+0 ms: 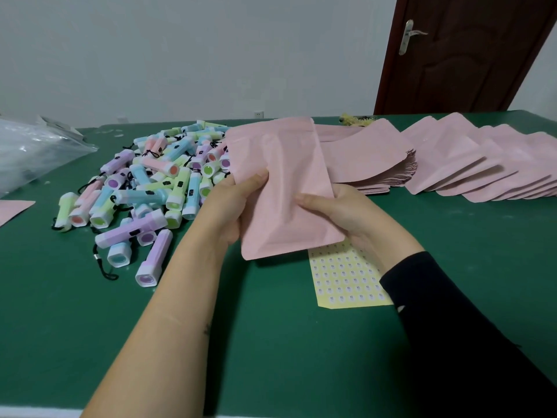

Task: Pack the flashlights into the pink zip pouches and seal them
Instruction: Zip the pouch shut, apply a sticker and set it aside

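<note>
pouch [283, 188]: pink, held above bench [271, 342] centre, tilted; contents not visible.
left grip [238, 203]: clasps pouch's left edge.
right grip [340, 212]: pinches its right edge.
flashlights [156, 182]: loose heap, 10 o'clock of pouch.
flat pouches [367, 158]: stack, 2 o'clock.

pouch [283, 188]: matt pink film, smooth, softly creased | flashlights [144, 188]: smooth pastel plastic, slight sheen | cords [108, 275]: black, matt | bench [271, 342]: matt green covering, scuffed | sticker sheet [346, 279]: pale yellow paper | bag [36, 152]: clear glossy plastic, crinkled | door [458, 70]: dark brown wood, satin | handle [407, 34]: bright metal | sleeve [452, 327]: black cloth, matt
</note>
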